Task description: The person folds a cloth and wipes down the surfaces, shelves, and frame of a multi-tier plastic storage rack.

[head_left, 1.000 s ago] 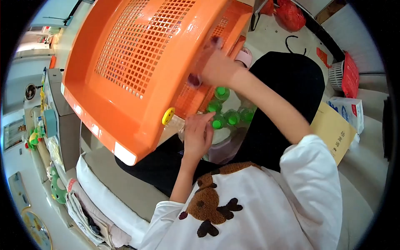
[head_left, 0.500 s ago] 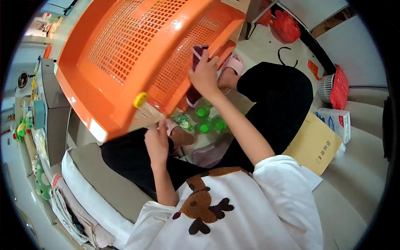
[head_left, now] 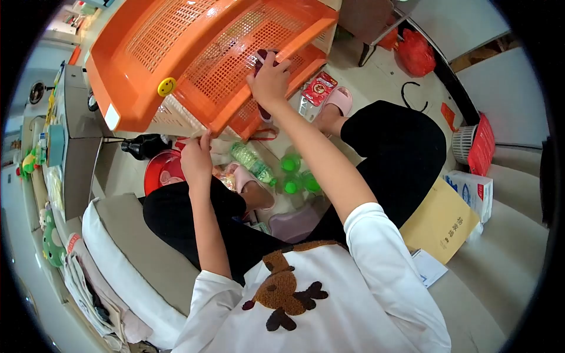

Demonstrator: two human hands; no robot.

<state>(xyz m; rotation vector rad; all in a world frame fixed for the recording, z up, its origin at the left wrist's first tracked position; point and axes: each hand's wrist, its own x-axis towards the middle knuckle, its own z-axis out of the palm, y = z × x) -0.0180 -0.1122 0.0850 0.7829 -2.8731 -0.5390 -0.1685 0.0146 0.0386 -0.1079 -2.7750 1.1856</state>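
Note:
A large orange rack with perforated tiers (head_left: 215, 65) fills the upper left, a yellow smiley badge (head_left: 166, 87) on its corner. My right hand (head_left: 271, 82) is closed on a dark maroon cloth (head_left: 263, 110), pressed against the front rim of the middle tier. My left hand (head_left: 197, 154) pinches the lower left corner of that tier. Below the rack, several green-capped bottles (head_left: 291, 175) stand between my legs, and a clear bottle with green contents (head_left: 253, 162) lies on the floor.
A red basin (head_left: 154, 172) is at the left below the rack. On the right are a red bag (head_left: 415, 53), a white basket (head_left: 464, 144), a yellow envelope (head_left: 441, 220) and a white packet (head_left: 474, 191). A red package (head_left: 319, 88) lies near my slipper.
The rack sits higher and further left in view, showing more of its lower tiers. My left hand has moved up and left to the tier corner; my right hand has moved left with the cloth.

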